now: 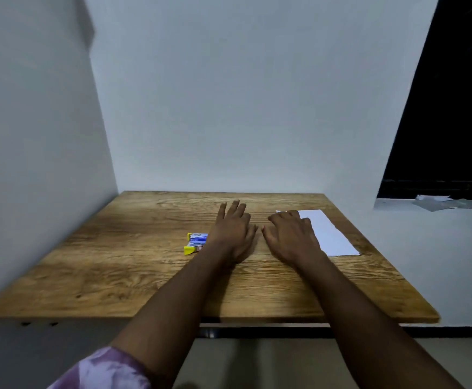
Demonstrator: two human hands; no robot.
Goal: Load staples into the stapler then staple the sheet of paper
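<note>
A white sheet of paper [326,233] lies on the right part of the wooden table [122,265]. A small blue and yellow staple box [195,242] lies near the table's middle, partly hidden behind my left wrist. My left hand [233,230] rests palm down on the wood just right of the box, fingers spread and holding nothing. My right hand [292,235] lies palm down beside it, its outer edge over the paper's left side, fingers apart. No stapler shows; the hands may hide it.
White walls close in the table at the back and left. A pale ledge [437,211] with crumpled scraps lies beyond the table's right edge, under a dark window. The table's front edge is near my elbows.
</note>
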